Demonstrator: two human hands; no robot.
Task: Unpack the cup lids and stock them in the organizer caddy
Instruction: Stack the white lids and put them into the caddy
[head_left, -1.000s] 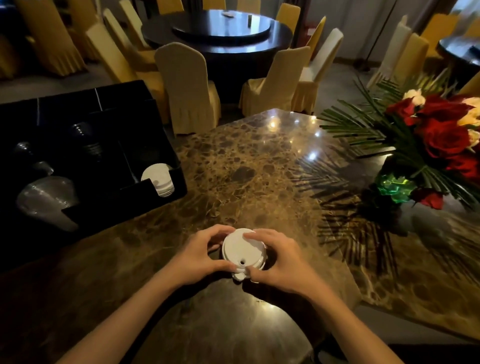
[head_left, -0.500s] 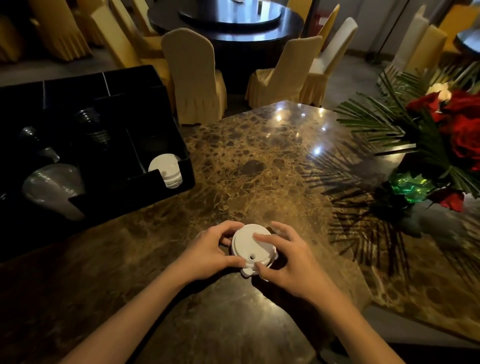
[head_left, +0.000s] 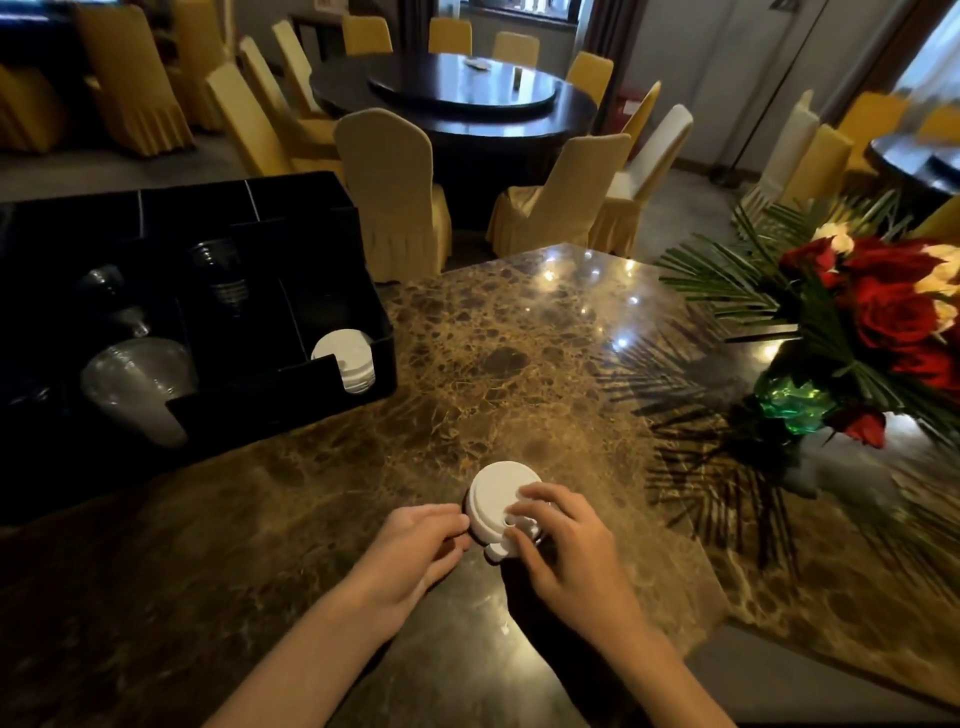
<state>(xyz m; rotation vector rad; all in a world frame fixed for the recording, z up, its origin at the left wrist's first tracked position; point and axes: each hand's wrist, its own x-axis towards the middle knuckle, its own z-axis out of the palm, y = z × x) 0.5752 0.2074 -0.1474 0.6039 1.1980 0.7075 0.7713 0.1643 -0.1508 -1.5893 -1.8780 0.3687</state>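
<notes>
While both the left hand (head_left: 423, 540) and right hand (head_left: 563, 543) grip it, the lid stack (head_left: 500, 506) stands upright, tops up.

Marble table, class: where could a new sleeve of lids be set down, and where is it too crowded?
Free: the wide bare stretch of table between the black caddy and the flower arrangement, beyond the hands. Also the near strip under the caddy, beside the left hand. Crowded: around the lid stack that both hands hold, right hand included, and the flowers' side.
</notes>
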